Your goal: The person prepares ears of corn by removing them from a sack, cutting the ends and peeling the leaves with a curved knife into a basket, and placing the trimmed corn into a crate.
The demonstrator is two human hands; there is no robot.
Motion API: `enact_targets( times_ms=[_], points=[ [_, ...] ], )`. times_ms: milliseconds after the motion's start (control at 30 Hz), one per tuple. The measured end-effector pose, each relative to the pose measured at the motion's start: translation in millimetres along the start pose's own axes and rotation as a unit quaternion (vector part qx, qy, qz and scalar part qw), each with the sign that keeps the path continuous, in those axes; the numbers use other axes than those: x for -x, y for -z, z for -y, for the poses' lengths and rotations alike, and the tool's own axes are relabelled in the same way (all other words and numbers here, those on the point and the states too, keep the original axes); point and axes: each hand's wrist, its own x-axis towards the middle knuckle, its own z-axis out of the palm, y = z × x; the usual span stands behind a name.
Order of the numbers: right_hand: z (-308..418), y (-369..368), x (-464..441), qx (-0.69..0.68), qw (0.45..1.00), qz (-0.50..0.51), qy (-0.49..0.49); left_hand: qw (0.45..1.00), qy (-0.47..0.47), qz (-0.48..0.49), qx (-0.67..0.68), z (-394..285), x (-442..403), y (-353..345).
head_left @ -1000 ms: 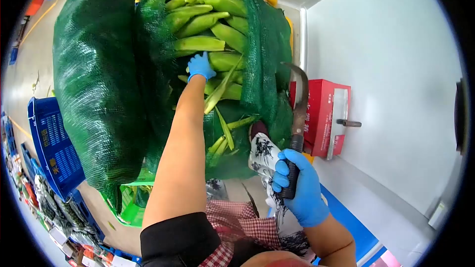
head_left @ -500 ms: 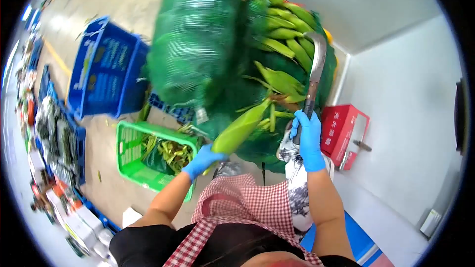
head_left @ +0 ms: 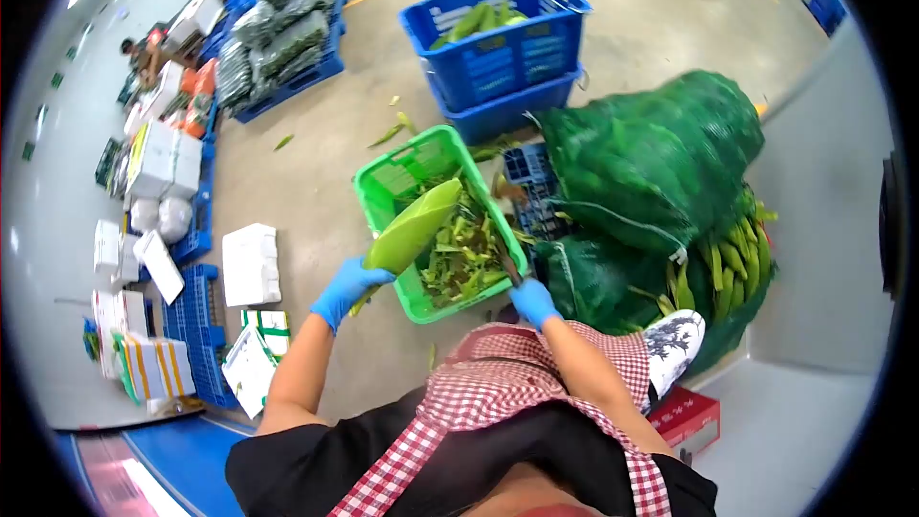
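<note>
My left hand (head_left: 351, 289), in a blue glove, is closed round the lower end of a green ear of corn (head_left: 414, 225). The ear leans over the green crate (head_left: 369, 193), its upper end towards the crate's middle. Trimmed husks and stalk pieces (head_left: 459, 254) lie in the crate. My right hand (head_left: 534, 303), also gloved in blue, grips the dark handle of a curved knife (head_left: 507, 266) at the crate's right rim. Its blade is blurred and only partly made out. A brownish blurred piece (head_left: 507, 190) shows near the crate's upper right edge.
Stacked blue baskets (head_left: 507, 62), the upper one holding corn, stand beyond the crate. Green mesh sacks (head_left: 661, 158) and loose corn ears (head_left: 737, 263) are at the right, by a red box (head_left: 687, 419). White foam boxes (head_left: 251, 266) lie at the left; another person (head_left: 148, 56) is far off.
My view has swung left. The ear and the knife have gone from beside the sacks to over the green crate. The knife, raised before, is now low at the crate's right side.
</note>
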Motion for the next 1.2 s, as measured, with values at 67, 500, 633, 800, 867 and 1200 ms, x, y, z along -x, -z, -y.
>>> enact_targets(
  times_ms=[67, 500, 633, 800, 867, 1200],
  points=[
    [13.9, -1.5, 39.1, 0.003, 0.998, -0.047, -0.044, 0.989, -0.01, -0.014, 0.147, 47.8, 11.1, 27.0],
    [177.2, 129.3, 81.7, -0.187, 0.944, -0.206, 0.179, 0.659, -0.485, -0.146, 0.556, -60.0, -32.9, 117.4],
    [264.4, 159.8, 142.6, -0.427, 0.778, -0.298, 0.351, 0.674, -0.381, -0.201, 0.6, -66.5, -38.9, 97.8],
    [275.5, 122.2, 118.5, -0.463, 0.661, -0.376, 0.455, 0.719, -0.26, -0.253, 0.593, -58.3, -76.5, 32.2],
    [230.6, 47.9, 64.4, -0.272, 0.826, -0.387, 0.306, 0.703, -0.246, -0.277, 0.607, -45.7, -98.9, 8.4],
    [17.3, 31.1, 7.2, -0.089, 0.993, -0.045, -0.063, 0.743, -0.042, -0.128, 0.656, -41.9, -171.5, -19.2]
  ],
)
